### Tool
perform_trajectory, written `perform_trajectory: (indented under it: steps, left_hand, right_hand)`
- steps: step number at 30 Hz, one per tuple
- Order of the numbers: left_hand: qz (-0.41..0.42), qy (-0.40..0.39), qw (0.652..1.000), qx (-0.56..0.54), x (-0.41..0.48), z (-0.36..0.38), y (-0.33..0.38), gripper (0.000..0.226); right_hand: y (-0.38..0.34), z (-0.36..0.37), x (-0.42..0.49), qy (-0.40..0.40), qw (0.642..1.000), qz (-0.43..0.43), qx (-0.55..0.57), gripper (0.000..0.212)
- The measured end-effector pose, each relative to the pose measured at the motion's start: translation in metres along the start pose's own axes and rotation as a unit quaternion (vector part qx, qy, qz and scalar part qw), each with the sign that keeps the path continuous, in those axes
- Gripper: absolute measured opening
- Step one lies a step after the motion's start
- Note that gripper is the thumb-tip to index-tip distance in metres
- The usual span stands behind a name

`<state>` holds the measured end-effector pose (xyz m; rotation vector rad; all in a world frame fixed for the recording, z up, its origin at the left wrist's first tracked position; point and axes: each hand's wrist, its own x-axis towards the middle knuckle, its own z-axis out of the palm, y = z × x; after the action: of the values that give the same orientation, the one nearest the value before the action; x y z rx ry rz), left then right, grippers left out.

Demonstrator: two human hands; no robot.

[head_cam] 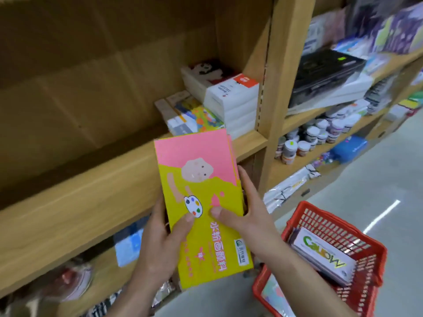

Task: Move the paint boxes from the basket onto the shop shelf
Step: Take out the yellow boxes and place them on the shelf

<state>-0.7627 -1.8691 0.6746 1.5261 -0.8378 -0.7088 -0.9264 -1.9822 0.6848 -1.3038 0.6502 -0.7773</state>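
Your left hand (158,239) and right hand (247,211) clamp a pink-and-yellow paint box (201,202) between them, thumbs pressed on its printed face and fingers (248,181) curled around both long edges; edges showing beneath suggest a small stack rather than one box, though the blur makes that hard to confirm. At your right the red basket (357,280) sits on the floor with more boxes inside. You appear to be mid-carry, the box held in the air in front of the wooden shelf (96,179), not yet on it. Next, carry it forward onto the bare board left of the stacked white boxes (231,99), laying it flat before you let go.
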Motion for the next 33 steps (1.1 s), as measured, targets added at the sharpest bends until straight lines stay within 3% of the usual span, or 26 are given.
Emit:
perform_trajectory:
  steps: [5,8,15,19,23,25,28,30,33]
  left_hand:
    - [-0.047,0.129,0.99,0.034,0.018,-0.062,0.004,0.047]
    - [-0.077,0.147,0.982,0.089,0.038,-0.089,0.005,0.037]
    - [-0.124,0.123,0.977,0.124,0.09,-0.114,0.008,0.055]
    - [-0.115,0.084,0.988,0.053,0.085,-0.12,0.002,0.07]
    - [-0.067,0.066,0.995,0.014,0.028,-0.123,-0.017,0.098]
    - [-0.055,0.021,0.994,0.09,0.007,-0.118,-0.02,0.107]
    - [-0.022,0.03,0.964,0.262,0.014,-0.11,-0.021,0.114]
    - [-0.007,0.043,0.952,0.304,0.027,-0.107,-0.021,0.111]
    - [0.003,0.054,0.94,0.337,0.049,-0.107,-0.026,0.103]
  right_hand:
    - [-0.02,0.067,0.051,-0.068,0.995,0.008,-0.071,0.062]
    - [-0.019,0.096,0.083,-0.092,0.989,0.026,-0.112,0.047]
    - [-0.015,0.116,0.136,-0.1,0.983,0.113,-0.106,0.005]
    - [-0.012,0.102,0.129,-0.117,0.979,0.143,-0.086,0.032]
    - [0.009,0.077,0.077,-0.067,0.991,0.069,-0.095,0.078]
    - [0.019,0.07,0.051,-0.105,0.985,-0.001,-0.134,0.076]
    - [0.028,0.072,0.044,-0.154,0.932,-0.087,-0.315,0.074]
    - [0.031,0.075,0.056,-0.129,0.904,-0.104,-0.393,0.085]
    - [0.025,0.079,0.076,-0.116,0.89,-0.097,-0.43,0.089]
